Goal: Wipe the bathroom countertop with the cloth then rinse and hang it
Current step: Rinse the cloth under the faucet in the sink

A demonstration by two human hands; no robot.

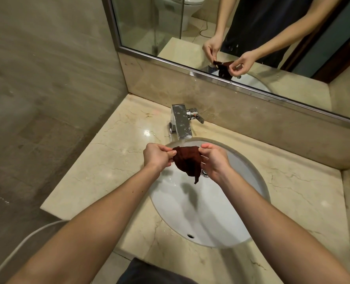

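Cloth, dark maroon, woven [187, 161]: stretched between both hands, below chrome square faucet [180, 121], over white oval sink [207, 218] | left hand [158, 155] pinches left edge, right hand [214, 159] pinches right edge | count: one cloth, one faucet, one sink, set in beige marble table [108, 156].

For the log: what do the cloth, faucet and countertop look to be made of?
The cloth: dark reddish-brown textile, limp and draping in folds. The faucet: polished metal, likely chrome-plated, mirror-bright with water spots. The countertop: glossy beige stone, probably marble, judging by dark veins and lamp glare; imitation cannot be excluded.
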